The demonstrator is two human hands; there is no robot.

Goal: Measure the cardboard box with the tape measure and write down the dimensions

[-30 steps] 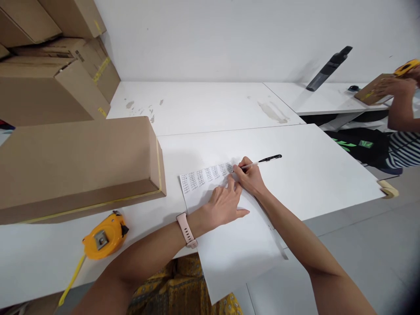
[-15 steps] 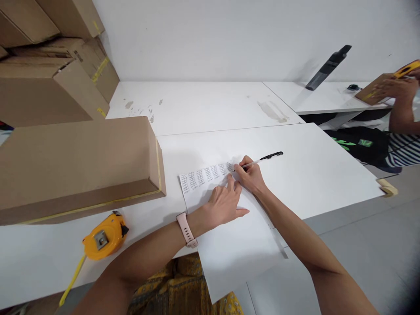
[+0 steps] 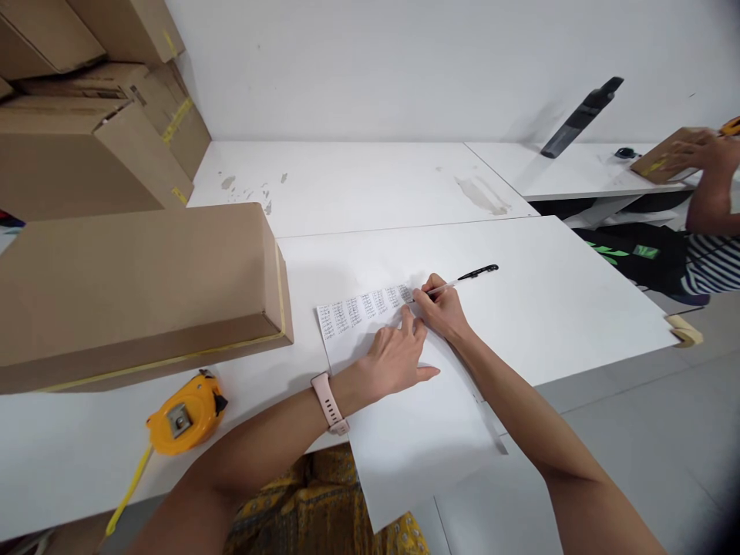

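A white sheet of paper [image 3: 416,432] lies on the white table [image 3: 549,308] and hangs over its near edge. Rows of small handwriting fill its top strip. My right hand [image 3: 442,312] grips a black-capped pen [image 3: 465,279] with the tip on the right end of the writing. My left hand [image 3: 393,358], a pink watch on its wrist, lies flat on the paper just below the writing, fingers spread, touching my right hand.
A long cardboard box [image 3: 132,289] lies at the left, more boxes [image 3: 86,100] stacked behind it. A yellow tape measure [image 3: 185,412] sits near the front edge, tape hanging off. At far right another person's hand [image 3: 702,154] holds a small cardboard box. A dark tool [image 3: 581,116] leans on the wall.
My hands and the pen have hardly moved. At the far right the other person's hands and small box have shifted slightly.
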